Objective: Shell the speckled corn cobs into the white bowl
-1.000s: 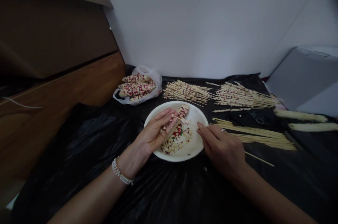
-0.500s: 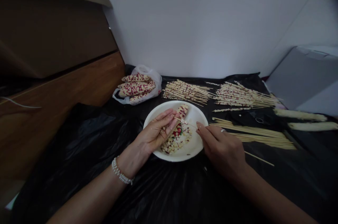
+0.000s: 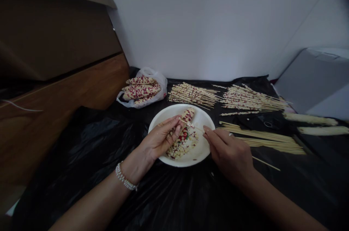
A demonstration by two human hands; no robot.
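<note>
Over the white bowl (image 3: 205,153), my right hand (image 3: 230,151) grips a thin wooden skewer (image 3: 199,129), whose back end sticks out behind the hand. A few pale corn kernels (image 3: 190,125) are threaded near its front part. My left hand (image 3: 160,138) pinches a single corn kernel (image 3: 179,118) between thumb and fingertips, at the skewer's tip. Whether the tip has entered that kernel, I cannot tell. A speckled corn cob (image 3: 188,114) leans in the bowl just behind the fingers. Loose kernels (image 3: 180,149) cover the bowl's bottom, partly hidden by my left hand.
Whole cobs lie in a plastic bag (image 3: 160,82) at the back left. Two piles of kernel-threaded skewers (image 3: 193,93) stand along the wall. Bare skewers (image 3: 269,140) and two stripped cobs (image 3: 321,130) lie to the right on black plastic sheeting (image 3: 174,202).
My left fingers have drawn together, bringing a kernel to the skewer's tip. The right hand has barely moved, and the skewer has shifted slightly forward and left.
</note>
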